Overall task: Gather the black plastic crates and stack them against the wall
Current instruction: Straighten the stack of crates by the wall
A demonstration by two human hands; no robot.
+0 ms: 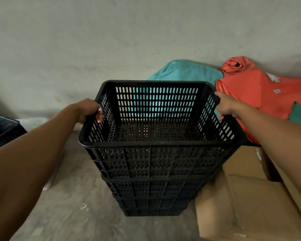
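A stack of black slotted plastic crates (pixel 153 197) stands on the concrete floor in front of the wall. The top crate (pixel 156 141) is empty and sits nested in the ones below. My left hand (pixel 89 110) grips its left rim, fingers curled inside. My right hand (pixel 227 106) grips the right rim near the far corner. Another black crate (pixel 2 131) shows partly at the left edge.
The grey wall (pixel 111 40) rises just behind the stack. Orange folded tarps (pixel 261 94) and a teal sack (pixel 182 71) lie at the right rear. Flattened cardboard boxes (pixel 250 197) lie to the right of the stack. Bare concrete floor (pixel 68 206) lies to the left.
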